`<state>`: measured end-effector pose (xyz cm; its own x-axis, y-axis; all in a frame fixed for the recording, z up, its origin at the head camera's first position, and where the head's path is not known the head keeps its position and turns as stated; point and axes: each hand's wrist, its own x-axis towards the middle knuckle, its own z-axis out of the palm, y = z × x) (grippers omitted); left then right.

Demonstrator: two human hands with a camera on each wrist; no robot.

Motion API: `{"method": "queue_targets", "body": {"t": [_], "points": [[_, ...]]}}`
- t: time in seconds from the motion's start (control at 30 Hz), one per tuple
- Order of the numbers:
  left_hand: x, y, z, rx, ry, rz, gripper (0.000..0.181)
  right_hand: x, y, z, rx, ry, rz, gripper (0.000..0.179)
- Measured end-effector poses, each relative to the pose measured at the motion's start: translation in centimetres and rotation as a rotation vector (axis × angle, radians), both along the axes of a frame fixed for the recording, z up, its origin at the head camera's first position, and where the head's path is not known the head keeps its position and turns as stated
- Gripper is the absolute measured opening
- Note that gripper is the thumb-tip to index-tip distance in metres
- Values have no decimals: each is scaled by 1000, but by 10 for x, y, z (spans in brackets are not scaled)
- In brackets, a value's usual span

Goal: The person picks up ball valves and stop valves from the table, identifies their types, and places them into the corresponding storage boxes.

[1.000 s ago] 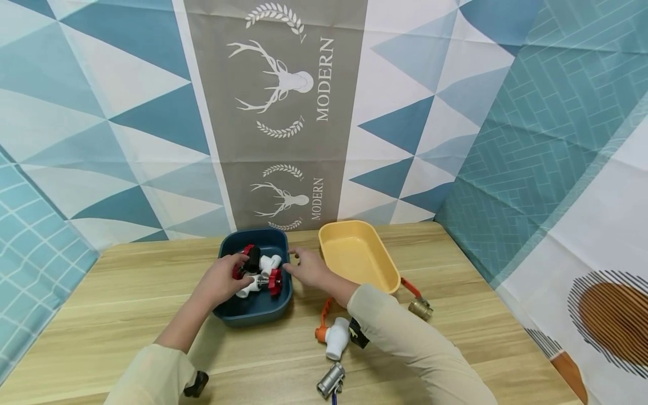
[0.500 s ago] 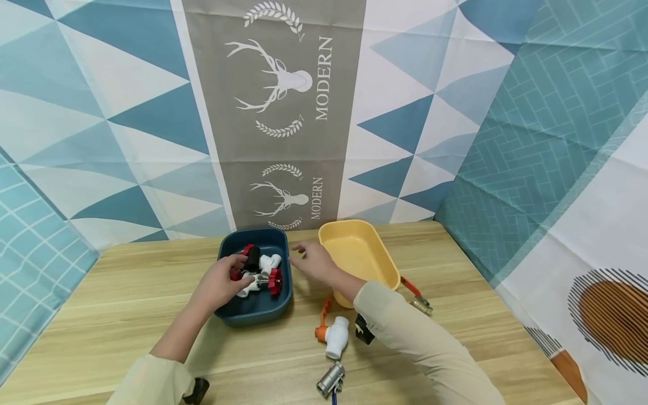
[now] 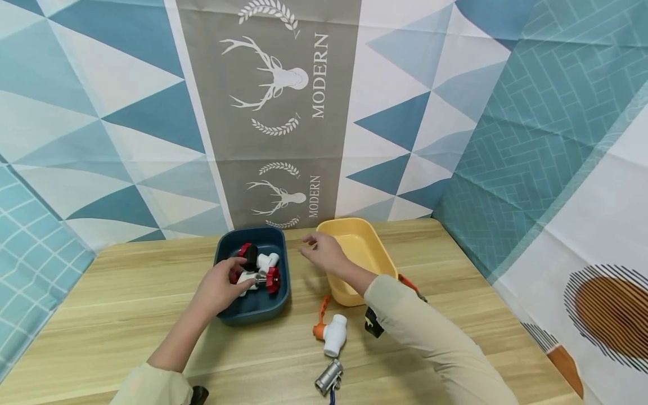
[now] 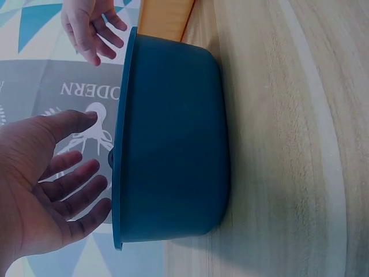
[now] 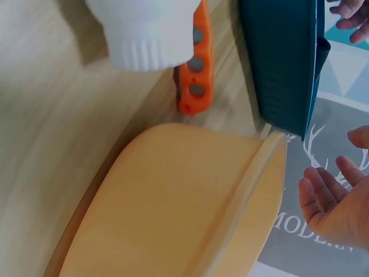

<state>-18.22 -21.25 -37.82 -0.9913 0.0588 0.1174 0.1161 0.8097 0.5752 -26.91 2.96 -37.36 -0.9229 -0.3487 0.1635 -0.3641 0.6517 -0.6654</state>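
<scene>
My left hand (image 3: 221, 283) hovers over the left side of the dark blue bin (image 3: 255, 318), fingers loosely curved and holding nothing. In the left wrist view its fingertips are just above the bin's rim. Inside the bin lie a white valve with a red handwheel (image 3: 273, 280), a black fitting (image 3: 250, 259) and a white tee fitting (image 3: 268, 262); another red part is half hidden by the fingers. My right hand (image 3: 325, 253) is in the air at the left edge of the yellow bin (image 3: 364, 253), empty, with relaxed fingers.
On the table in front lie a white ball valve (image 3: 335, 336) with an orange handle (image 3: 322, 312) and a silver valve (image 3: 329, 377) with a blue handle. A red handle (image 3: 408, 282) shows beside the yellow bin, partly behind the right sleeve. A patterned cloth backdrop stands behind.
My right hand has moved right, from the blue bin's right rim to the yellow bin's left edge. My left hand has stayed over the blue bin.
</scene>
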Motion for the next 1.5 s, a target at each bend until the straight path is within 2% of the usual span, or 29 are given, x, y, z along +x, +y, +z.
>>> {"method": "queue_targets", "body": {"t": [0.27,0.67,1.3,1.5], "points": [[5,4,1,9,7,2,52,-3,17,0,-4,13,-26,32],[11,11,-1,33,49,-27,49,-9,52,-2,23,46,-93,32],[26,34,6,81,31,-67,49,-18,104,-6,31,10,-172,37],[32,43,8,72,48,-68,47,-20,115,-10,27,8,-199,39]]}}
